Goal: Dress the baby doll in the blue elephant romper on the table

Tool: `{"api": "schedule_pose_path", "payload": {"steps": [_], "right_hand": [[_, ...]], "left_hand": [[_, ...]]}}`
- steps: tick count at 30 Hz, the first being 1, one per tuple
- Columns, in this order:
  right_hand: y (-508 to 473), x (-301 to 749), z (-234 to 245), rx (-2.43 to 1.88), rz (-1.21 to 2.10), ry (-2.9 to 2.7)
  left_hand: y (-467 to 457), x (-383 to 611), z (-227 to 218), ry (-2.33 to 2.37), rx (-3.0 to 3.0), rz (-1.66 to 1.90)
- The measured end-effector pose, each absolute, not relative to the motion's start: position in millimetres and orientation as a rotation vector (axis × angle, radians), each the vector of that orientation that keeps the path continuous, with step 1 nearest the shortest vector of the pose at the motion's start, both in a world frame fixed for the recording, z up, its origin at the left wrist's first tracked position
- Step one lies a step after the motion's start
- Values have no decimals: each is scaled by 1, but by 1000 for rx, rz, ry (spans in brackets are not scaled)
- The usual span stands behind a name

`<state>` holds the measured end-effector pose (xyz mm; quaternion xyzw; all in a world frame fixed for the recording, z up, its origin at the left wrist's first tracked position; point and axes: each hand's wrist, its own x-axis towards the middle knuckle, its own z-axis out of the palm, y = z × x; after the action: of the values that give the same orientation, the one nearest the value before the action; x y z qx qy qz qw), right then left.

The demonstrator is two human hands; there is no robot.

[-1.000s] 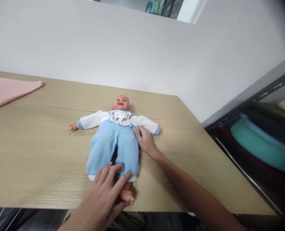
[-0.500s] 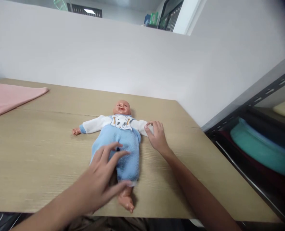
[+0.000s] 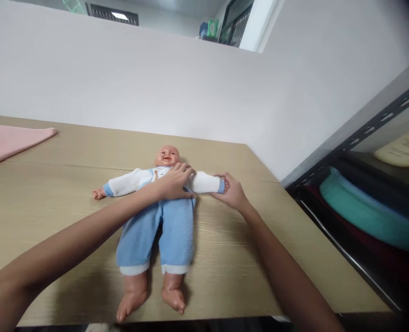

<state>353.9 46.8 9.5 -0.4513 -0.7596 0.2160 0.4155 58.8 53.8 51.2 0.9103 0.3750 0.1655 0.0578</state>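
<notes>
My right hand (image 3: 235,193) grasps the baby doll (image 3: 177,226) by its right-side cuff (image 3: 221,186); my left hand (image 3: 175,182) covers its chest (image 3: 160,172), grip unclear.

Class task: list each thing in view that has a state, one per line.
Doll: lying on its back, arms outstretched.
Outfit: worn by doll.
Left hand: over doll's chest, grip unclear.
Right hand: around doll's hand.
Pink cloth: lying flat, partly out of frame.

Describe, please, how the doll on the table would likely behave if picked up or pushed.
The doll would probably sag when lifted, as its fleecy trousers look soft and loose. Its head, glossy and smooth, may be rather slippery to grip. Lying flat with arms spread, it seems unlikely to roll.
</notes>
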Motion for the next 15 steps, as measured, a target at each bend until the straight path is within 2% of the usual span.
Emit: {"api": "schedule_pose_path", "payload": {"steps": [4,7,11,15], "right_hand": [[34,321,18,-916,780,-1653],[28,302,13,-840,943,-1573],[27,293,-7,-930,950,-1548],[22,284,-24,-1005,1101,-1691]], "left_hand": [[66,73,49,1132,2774,491],[69,68,46,1113,2639,729],[68,52,44,965,2227,1126],[64,31,46,1016,1860,1328]]}}
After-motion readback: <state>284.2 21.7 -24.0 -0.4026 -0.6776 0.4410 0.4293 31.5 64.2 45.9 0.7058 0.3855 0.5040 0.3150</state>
